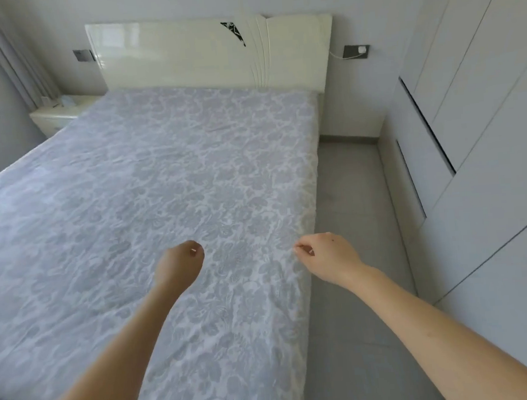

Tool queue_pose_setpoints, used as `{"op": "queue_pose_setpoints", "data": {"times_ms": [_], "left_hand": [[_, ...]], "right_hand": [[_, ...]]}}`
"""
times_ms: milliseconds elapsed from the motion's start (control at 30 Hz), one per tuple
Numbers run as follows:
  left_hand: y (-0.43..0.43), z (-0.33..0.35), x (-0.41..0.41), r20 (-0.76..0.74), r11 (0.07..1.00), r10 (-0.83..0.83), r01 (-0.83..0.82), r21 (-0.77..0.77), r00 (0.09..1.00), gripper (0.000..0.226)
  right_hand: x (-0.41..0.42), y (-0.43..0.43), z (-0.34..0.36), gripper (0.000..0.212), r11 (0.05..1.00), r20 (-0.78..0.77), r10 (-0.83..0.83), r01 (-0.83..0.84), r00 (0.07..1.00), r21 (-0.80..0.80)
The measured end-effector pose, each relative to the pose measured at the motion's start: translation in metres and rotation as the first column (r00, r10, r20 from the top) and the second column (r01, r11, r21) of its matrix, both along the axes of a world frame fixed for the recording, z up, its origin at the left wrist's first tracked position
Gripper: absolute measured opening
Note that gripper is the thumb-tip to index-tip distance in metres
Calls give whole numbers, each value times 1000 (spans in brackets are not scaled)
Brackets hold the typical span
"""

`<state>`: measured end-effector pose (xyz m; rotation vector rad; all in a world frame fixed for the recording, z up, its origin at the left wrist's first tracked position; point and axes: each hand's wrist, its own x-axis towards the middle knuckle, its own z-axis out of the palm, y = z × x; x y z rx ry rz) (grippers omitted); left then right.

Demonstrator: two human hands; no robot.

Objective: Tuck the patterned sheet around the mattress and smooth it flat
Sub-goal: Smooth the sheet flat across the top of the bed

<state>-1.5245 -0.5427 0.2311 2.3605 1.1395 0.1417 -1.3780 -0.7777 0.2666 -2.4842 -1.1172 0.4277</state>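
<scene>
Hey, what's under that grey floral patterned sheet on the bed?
Only the grey-and-white floral patterned sheet shows, draped over the top and right side. Whatever lies beneath, presumably the mattress, is fully covered.

From my feed, the bed (182,64) stands on a grey floor (351,208). The patterned sheet (158,164) lies spread across its whole top, faintly wrinkled, with the right edge folding down over the side.
</scene>
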Motion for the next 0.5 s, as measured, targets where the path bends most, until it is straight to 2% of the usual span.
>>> {"op": "queue_pose_setpoints", "data": {"times_ms": [300,500], "left_hand": [[13,-18,131,-43,987,153,-150,54,987,30],[58,-27,264,-25,970,243,-243,21,970,32]], "right_hand": [[169,38,-14,33,977,-69,215,-214,974,9],[329,97,-22,32,971,-87,237,-236,968,20]]}}
